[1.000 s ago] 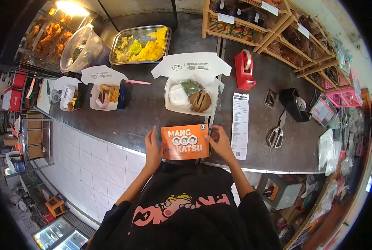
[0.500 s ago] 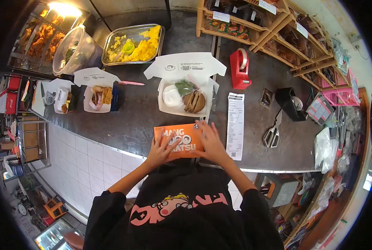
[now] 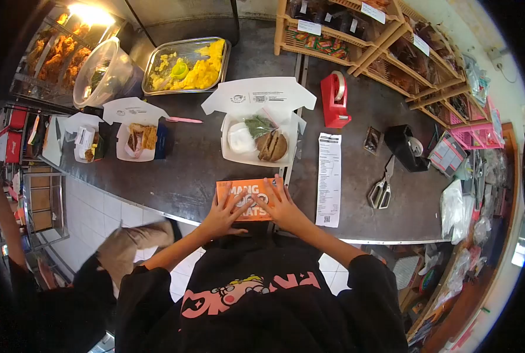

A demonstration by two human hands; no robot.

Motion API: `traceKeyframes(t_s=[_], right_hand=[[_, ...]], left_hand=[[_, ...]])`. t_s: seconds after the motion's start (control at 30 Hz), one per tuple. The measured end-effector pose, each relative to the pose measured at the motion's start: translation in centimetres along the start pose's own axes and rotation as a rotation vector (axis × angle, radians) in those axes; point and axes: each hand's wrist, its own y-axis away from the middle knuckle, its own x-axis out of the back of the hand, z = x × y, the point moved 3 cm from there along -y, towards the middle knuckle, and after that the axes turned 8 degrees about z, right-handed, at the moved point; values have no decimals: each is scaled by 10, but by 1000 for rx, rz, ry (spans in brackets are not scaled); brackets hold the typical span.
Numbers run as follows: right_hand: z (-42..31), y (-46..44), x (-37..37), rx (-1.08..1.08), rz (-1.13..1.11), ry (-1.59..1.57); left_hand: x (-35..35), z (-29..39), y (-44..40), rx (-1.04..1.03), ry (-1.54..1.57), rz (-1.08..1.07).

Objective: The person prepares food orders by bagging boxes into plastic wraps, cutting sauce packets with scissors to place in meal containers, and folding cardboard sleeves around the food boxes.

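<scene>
An orange box (image 3: 262, 215) with white lettering lies closed at the counter's front edge. My left hand (image 3: 222, 213) rests on its left part, fingers spread. Across its right part lies my right hand (image 3: 281, 209), its fingers also spread. Just behind is an open white box (image 3: 233, 157) holding a white lump, a bag of greens (image 3: 258, 125) and a brown sliced patty (image 3: 272, 146). Right of them lies a long printed receipt (image 3: 329, 182).
A red tape dispenser (image 3: 335, 101), scissors (image 3: 380, 191) and a black dispenser (image 3: 405, 147) are on the right. Two smaller open boxes, a pink pen (image 3: 183, 120) and a tray of yellow food (image 3: 186, 89) are left. Another person (image 3: 92, 294) is at lower left.
Both hands have moved from the sides of the orange box onto its top. Another person has come into view at the lower left.
</scene>
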Motion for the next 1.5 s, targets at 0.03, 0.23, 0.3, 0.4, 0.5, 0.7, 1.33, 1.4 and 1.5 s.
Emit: traceKeyframes(t_s=[0.03,0.23,0.3,0.4,0.5,0.7,1.33,1.4,1.5], right_hand=[[-1,1,3,-2,-4,3],[6,-5,23,-67,30,-194],[34,-14,27,-28,-14,-356],[141,-22,63,-762,618,-630],[269,-26,79,-834,939,-233],[300,-22,62,-1179,571,-974],[-3,26,-1,-1158,567,-904],[-1,27,-2,-1072,603,-885],[7,36,-15,-992,669,-928]], left_hand=[[0,0,0,5,40,0],[-15,-6,8,-64,-100,76],[-18,0,12,-18,-110,103],[-20,12,18,100,-116,148],[-23,17,18,188,-118,171],[-24,19,19,222,-148,186],[-28,44,-25,217,-161,314],[-25,42,-27,210,-145,300],[-14,43,-32,230,-61,303]])
